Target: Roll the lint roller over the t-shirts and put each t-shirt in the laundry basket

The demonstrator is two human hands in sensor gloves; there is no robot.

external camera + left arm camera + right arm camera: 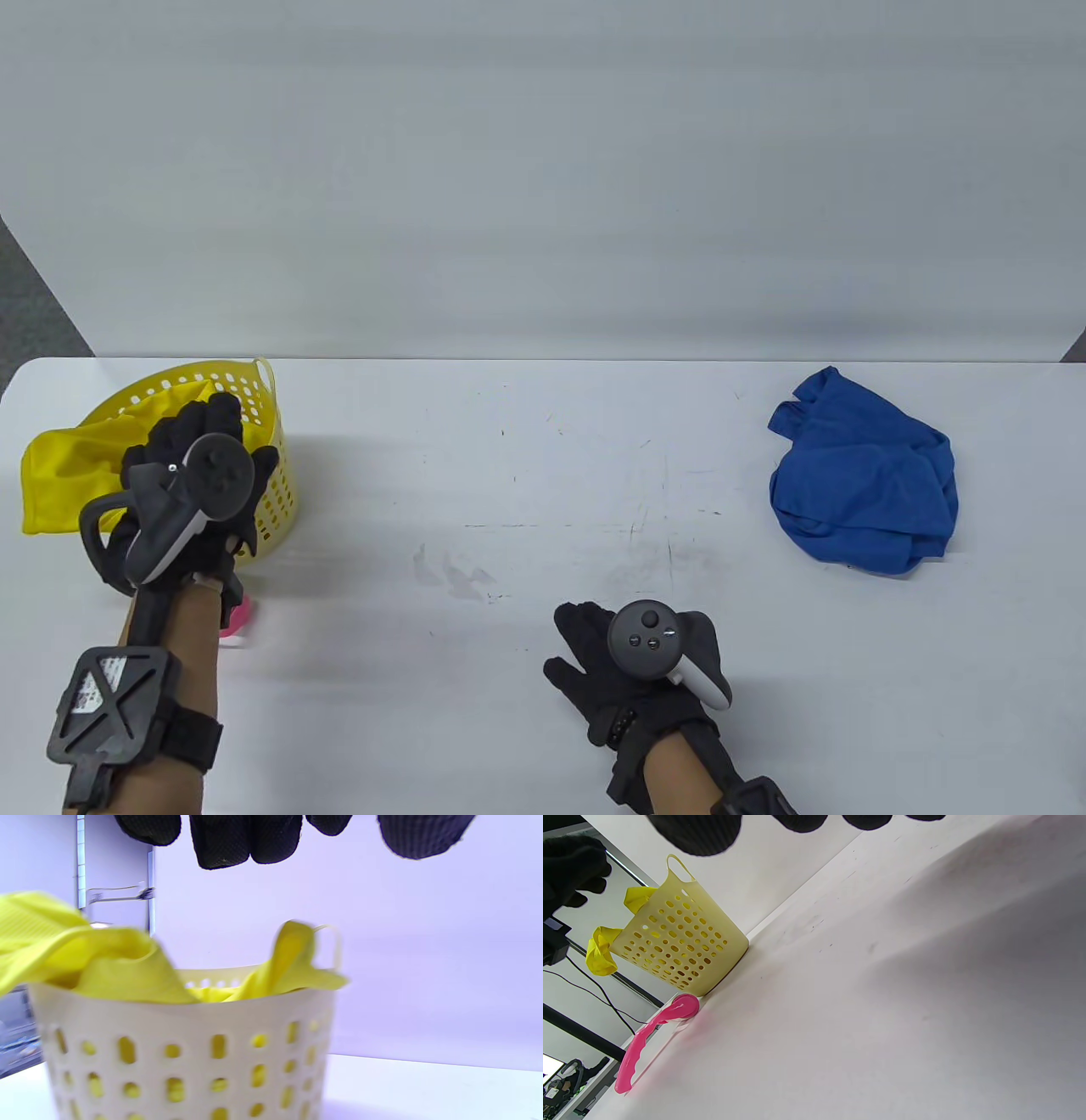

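Observation:
A yellow perforated laundry basket stands at the table's left. A yellow t-shirt lies in it and spills over its left rim. My left hand hovers over the basket with loose fingers, holding nothing. Crumpled at the far right lies a blue t-shirt. The pink lint roller lies in front of the basket, mostly hidden under my left forearm in the table view. My right hand rests flat and empty near the front middle.
The white table ends at a pale wall along its back edge. Dark scuff marks show at its middle. Past the table's left edge, the right wrist view shows a cable and dark frame bars.

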